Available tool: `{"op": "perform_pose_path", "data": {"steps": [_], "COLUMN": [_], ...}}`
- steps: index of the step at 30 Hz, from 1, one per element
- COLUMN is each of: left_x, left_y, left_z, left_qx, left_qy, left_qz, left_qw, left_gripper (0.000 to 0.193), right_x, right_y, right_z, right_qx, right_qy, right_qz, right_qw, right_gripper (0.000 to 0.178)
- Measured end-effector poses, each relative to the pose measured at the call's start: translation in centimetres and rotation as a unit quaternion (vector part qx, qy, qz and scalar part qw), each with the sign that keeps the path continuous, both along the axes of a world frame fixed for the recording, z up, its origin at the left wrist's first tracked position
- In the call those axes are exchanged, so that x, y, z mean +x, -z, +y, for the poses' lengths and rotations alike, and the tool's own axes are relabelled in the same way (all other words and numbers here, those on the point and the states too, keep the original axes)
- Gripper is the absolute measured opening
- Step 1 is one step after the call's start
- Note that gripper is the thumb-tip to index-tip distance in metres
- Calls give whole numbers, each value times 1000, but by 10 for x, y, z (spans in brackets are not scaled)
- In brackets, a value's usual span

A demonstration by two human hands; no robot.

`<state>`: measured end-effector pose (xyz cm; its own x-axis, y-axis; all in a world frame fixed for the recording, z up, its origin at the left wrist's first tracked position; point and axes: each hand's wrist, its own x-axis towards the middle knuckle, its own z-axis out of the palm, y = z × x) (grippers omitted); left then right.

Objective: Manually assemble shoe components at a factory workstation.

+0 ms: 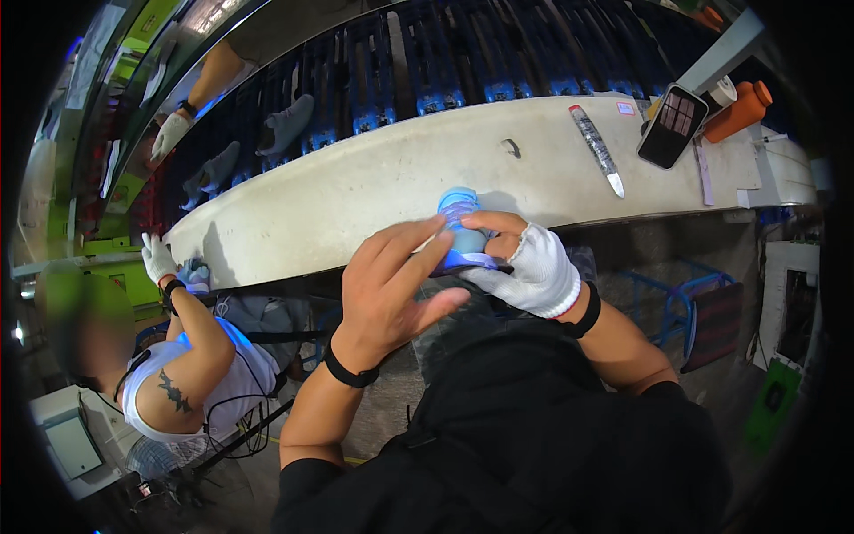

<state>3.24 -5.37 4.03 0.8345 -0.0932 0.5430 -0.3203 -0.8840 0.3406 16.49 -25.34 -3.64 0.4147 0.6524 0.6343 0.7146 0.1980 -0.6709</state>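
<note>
A light blue and lilac shoe (461, 231) is held at the near edge of the pale worktop, its far end over the surface. My right hand (532, 270), in a white glove that leaves the fingertips bare, grips the shoe from its right side. My left hand (391, 283) is bare. Its fingers are stretched out with the tips against the shoe's left side, and the thumb stands apart. Part of the shoe is hidden behind my fingers.
A taped knife (598, 151), a phone (673, 126) and an orange bottle (740, 112) are at the right of the worktop (356, 200). Beyond runs a roller conveyor (427, 62) with grey shoes (286, 127). At left a co-worker (200, 374) handles another shoe (194, 276). A blue-framed stool (689, 311) stands right.
</note>
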Motion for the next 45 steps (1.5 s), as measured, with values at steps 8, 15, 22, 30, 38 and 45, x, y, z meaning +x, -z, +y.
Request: {"op": "perform_pose_path", "data": {"steps": [8,15,22,30,38,45], "left_x": [9,2,-24,-48,-59,-66], "left_y": [12,19,19,19,33,39], "left_z": [7,12,18,6,20,32], "left_qx": [4,-83,-201,-241,-304,-311], "left_qy": [16,24,-3,-145,-194,-188], "left_qz": [153,150,166,300,322,386], "left_qw": [988,985,965,912,875,848], "left_gripper": [77,59,44,98,97,108], "right_x": [-9,-17,-17,-20,-15,-42], "right_y": [5,-1,0,16,18,28], "right_z": [1,5,3,-2,14,26], "right_qx": [13,-4,-169,-214,-263,-223], "right_qy": [15,30,25,22,25,50], "right_qz": [-119,10,108,88,92,-36], "right_qw": [993,999,979,973,960,973], "right_gripper": [31,36,34,39,34,38]}}
